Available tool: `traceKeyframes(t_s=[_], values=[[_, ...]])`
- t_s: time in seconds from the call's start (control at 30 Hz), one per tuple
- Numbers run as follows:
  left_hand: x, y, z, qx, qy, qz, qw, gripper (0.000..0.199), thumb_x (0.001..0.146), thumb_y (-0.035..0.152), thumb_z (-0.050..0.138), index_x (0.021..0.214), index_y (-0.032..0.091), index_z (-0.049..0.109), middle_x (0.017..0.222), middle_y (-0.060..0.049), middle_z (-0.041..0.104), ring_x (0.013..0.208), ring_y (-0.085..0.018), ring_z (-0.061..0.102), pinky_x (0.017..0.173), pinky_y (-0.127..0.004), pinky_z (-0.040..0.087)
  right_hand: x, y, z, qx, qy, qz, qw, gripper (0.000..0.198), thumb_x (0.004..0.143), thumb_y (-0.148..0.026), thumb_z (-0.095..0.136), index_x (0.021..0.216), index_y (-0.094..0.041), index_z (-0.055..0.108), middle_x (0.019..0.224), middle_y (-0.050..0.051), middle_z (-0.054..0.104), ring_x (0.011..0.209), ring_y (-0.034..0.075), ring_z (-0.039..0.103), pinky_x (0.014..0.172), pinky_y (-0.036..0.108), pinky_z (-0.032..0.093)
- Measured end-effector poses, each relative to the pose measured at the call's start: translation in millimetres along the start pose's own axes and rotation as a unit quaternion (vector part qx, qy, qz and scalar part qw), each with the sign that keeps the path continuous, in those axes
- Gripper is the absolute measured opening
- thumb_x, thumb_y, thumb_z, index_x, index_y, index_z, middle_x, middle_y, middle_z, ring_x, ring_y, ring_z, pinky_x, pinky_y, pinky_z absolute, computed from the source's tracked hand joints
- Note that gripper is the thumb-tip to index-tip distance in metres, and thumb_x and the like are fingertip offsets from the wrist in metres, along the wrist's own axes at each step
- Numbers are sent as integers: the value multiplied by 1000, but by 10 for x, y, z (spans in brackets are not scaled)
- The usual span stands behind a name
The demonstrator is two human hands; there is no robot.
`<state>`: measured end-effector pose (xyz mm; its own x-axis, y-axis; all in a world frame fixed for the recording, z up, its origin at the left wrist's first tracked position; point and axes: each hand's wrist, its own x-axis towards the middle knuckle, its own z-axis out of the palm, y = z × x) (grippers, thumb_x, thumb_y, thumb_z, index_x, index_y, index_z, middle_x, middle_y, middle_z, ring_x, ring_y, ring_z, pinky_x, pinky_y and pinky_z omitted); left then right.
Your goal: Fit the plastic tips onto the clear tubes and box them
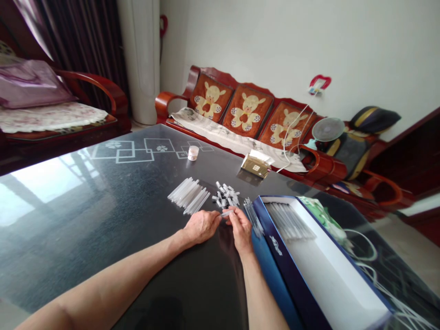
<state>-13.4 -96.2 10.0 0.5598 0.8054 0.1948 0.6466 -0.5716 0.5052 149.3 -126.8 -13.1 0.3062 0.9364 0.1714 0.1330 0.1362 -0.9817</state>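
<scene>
My left hand (pixel 202 226) and my right hand (pixel 240 227) meet above the dark table, fingertips pinched on a slim whitish pen (pixel 226 213) between them. Fingers cover much of it, so its exact parts are unclear. Just beyond my left hand lies a row of translucent white pen barrels (pixel 189 195). Past my right fingers is a heap of short white and black pieces that look like pen caps (pixel 226 195). Several slim pens (pixel 253 216) lie to the right of my right hand, against the blue box (pixel 277 247).
More slim clear pens (pixel 292 221) lie at the far end inside the open box. A small white jar (pixel 193 153) and a tissue box (pixel 255 166) stand farther back on the table (pixel 137 197). Right of the box are a green-white bag (pixel 323 215) and white cords (pixel 371 261).
</scene>
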Motion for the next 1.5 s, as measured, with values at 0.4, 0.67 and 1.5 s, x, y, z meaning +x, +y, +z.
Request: traceKeyframes(t_s=[0.4, 0.67, 1.5], values=[[-24, 28, 74, 42, 4, -4, 999, 37, 98, 35, 30, 85, 17, 59, 79, -7, 68, 73, -20, 66, 63, -27, 46, -21, -62, 59, 155, 38, 152, 975, 45, 60, -43, 80, 93, -15, 68, 84, 7, 75, 67, 15, 67, 64, 27, 55], [-41, 16, 50, 93, -27, 5, 995, 35, 99, 33, 28, 94, 17, 58, 85, -7, 66, 73, -20, 66, 62, -27, 49, -25, -110, 41, 160, 20, 181, 970, 44, 56, -40, 83, 89, -14, 69, 78, 6, 74, 63, 14, 66, 62, 26, 54], [-29, -109, 138, 154, 88, 78, 981, 30, 98, 36, 37, 96, 22, 64, 78, -4, 61, 75, -19, 59, 62, -27, 43, -32, -235, -12, -107, -65, 51, 991, 17, 74, -35, 63, 80, -19, 59, 71, -2, 64, 65, 13, 60, 62, 24, 49]])
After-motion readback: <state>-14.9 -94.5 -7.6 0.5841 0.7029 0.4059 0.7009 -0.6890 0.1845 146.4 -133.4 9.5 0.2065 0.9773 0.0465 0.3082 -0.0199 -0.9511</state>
